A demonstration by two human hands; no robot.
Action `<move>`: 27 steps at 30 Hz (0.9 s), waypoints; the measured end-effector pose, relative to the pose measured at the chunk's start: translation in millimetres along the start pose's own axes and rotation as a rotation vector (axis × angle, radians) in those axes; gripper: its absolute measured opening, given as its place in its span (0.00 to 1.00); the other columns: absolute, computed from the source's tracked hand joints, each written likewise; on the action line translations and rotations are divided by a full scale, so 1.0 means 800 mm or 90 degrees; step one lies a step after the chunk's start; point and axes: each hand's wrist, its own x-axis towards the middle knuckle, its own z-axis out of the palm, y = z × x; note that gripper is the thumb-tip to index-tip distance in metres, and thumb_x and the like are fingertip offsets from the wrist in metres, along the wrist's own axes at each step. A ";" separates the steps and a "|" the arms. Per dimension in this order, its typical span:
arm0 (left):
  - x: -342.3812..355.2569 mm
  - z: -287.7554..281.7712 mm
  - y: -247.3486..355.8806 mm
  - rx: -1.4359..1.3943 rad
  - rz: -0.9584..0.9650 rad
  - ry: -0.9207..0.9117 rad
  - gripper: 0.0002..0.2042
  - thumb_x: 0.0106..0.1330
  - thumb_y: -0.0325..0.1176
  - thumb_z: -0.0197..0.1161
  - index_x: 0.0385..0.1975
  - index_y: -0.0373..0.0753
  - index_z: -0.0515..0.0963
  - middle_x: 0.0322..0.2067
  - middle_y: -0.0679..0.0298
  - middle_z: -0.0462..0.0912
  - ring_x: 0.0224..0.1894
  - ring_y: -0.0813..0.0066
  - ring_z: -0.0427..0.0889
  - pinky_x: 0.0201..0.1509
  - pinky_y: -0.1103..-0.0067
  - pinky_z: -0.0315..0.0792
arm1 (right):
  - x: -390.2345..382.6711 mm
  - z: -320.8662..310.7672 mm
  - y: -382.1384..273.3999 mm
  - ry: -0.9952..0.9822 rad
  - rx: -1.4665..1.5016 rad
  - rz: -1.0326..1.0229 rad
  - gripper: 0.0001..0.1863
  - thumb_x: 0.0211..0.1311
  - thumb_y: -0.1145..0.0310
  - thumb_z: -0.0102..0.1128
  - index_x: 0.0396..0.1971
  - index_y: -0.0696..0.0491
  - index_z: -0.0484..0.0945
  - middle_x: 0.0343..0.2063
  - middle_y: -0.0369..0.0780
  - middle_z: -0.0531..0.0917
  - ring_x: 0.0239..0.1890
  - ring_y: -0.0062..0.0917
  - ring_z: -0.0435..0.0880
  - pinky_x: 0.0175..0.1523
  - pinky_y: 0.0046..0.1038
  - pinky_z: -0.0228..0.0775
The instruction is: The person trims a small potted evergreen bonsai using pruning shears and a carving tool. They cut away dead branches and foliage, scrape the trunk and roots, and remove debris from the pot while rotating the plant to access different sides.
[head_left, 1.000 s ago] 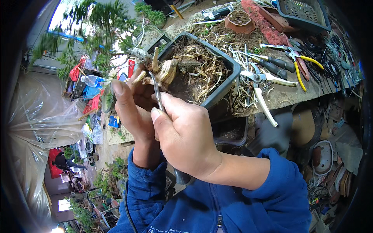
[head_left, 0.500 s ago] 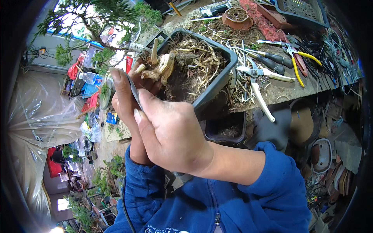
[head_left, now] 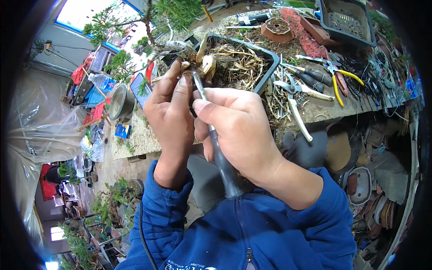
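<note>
My left hand (head_left: 168,112) grips the pale carved wood (head_left: 208,67) of a juniper bonsai (head_left: 164,18), whose green branches rise at the upper left. My right hand (head_left: 236,130) is closed on a carving tool (head_left: 225,171) with a long dark handle; its metal blade lies against the wood beside my left thumb. Behind both hands is a dark plastic tray (head_left: 272,67) filled with soil and pale wood shavings.
On the bench, right, lie pruning shears (head_left: 299,117), yellow-handled pliers (head_left: 339,90), dark-handled tools (head_left: 310,78) and wires. A small terracotta pot (head_left: 274,33) and plastic crate (head_left: 346,22) stand behind. At left are a grey bucket (head_left: 121,101) and hanging plastic sheeting (head_left: 40,121).
My right hand has shifted rightward, exposing the tool's long handle. My left thumb has moved onto the wood by the blade, and the juniper's branches have swung.
</note>
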 end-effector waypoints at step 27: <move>0.010 -0.016 -0.019 0.130 0.132 -0.048 0.14 0.71 0.27 0.65 0.54 0.34 0.85 0.37 0.50 0.91 0.30 0.80 0.86 0.36 0.77 0.78 | -0.039 0.057 -0.035 0.018 -0.030 -0.180 0.18 0.75 0.67 0.57 0.54 0.67 0.78 0.20 0.40 0.79 0.11 0.19 0.72 0.17 0.19 0.62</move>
